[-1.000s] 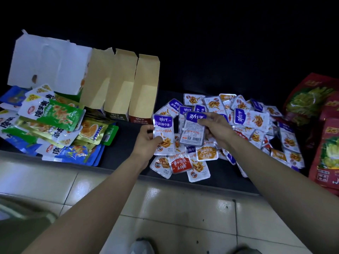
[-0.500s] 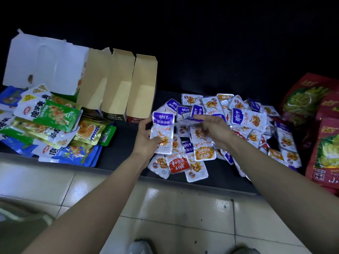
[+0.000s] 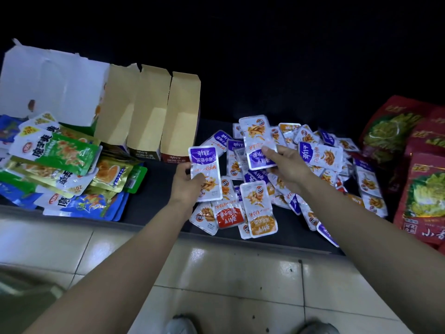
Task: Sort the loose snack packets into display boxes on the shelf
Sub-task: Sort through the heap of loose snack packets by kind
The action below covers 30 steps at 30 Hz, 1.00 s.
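The left hand (image 3: 186,186) grips a purple-topped packet (image 3: 204,173) upright by its lower edge, thumb on its face; whether more are stacked behind it I cannot tell. The right hand (image 3: 286,167) pinches a second purple packet (image 3: 258,143), lifted above the pile (image 3: 320,155) with its label upside down. The rest of the loose packets lie scattered on the dark shelf (image 3: 154,189), purple ones mixed with an orange one (image 3: 262,224) and a red one (image 3: 227,216). Three open display boxes (image 3: 180,126) stand side by side just left of the pile, all seemingly empty.

The step in hand looks like gathering one flavour into a stack. To do it well, the right-hand packet should be turned so its label matches the left one, then laid flat against it with edges squared. The foil looks slippery, so a firm thumb helps. Once the stack is thick enough, it should go upright into the box whose front panel matches; the printing there is too small to read.
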{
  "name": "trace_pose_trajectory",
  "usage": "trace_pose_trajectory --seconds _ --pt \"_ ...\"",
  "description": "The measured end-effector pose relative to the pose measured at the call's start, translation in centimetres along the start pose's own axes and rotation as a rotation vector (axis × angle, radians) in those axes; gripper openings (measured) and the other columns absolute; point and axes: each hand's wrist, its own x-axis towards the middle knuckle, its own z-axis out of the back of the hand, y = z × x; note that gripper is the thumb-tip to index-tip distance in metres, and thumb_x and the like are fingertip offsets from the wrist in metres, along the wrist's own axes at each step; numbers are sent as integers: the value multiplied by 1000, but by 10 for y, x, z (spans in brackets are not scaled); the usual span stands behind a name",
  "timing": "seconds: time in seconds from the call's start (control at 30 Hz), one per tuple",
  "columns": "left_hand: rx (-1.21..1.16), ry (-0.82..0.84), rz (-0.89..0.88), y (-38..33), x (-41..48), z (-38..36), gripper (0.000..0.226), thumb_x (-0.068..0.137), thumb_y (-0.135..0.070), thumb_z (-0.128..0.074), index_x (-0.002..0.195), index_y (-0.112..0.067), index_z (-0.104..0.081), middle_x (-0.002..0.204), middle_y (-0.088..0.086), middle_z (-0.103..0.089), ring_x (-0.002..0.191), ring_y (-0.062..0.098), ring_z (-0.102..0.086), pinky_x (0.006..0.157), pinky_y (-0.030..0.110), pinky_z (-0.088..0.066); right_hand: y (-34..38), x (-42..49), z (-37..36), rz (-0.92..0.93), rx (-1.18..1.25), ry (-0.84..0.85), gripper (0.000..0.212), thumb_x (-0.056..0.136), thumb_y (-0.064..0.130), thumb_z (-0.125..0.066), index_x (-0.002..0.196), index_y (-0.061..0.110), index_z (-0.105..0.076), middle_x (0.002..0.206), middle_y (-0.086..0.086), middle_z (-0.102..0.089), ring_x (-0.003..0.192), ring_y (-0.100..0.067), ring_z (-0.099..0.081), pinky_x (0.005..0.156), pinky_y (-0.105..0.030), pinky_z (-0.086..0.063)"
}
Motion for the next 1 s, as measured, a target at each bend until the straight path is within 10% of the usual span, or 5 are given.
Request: trace_pose_trajectory --seconds 0.27,0.4,0.7,1.0 --pt "-24 40 -18 -2 0 5 21 95 -4 -57 113 -15 -55 90 -1 -67 73 9 -65 56 20 -52 -1 -5 5 -136 -119 373 20 89 7 -65 108 9 -69 100 -7 -73 88 -19 -68 74 -25 -56" --pt "-29 157 35 -1 -1 7 17 98 -7 -52 109 -16 -60 102 8 -69 83 18 -67 71 31 -53 3 3 6 -169 -545 491 26 82 19 -77 106 11 -72 116 -5 -69 110 -21 -63 104 -44 -46" --pt "40 432 77 3 -8 5 39 90 -5 -65 127 -11 -54 110 16 -71 97 30 -70 85 44 -57 6 -2 -14 -25 -211 134 30 80 7 -76 105 11 -60 99 -8 -68 86 -20 -70 70 -26 -58" --pt "93 440 -12 4 -11 -7 38 84 -5 -72 118 -5 -55 105 15 -72 90 25 -71 80 38 -59 -14 -6 -40 303 -448 75 32 82 14 -77 111 17 -65 109 0 -53 101 -13 -56 87 -25 -51"
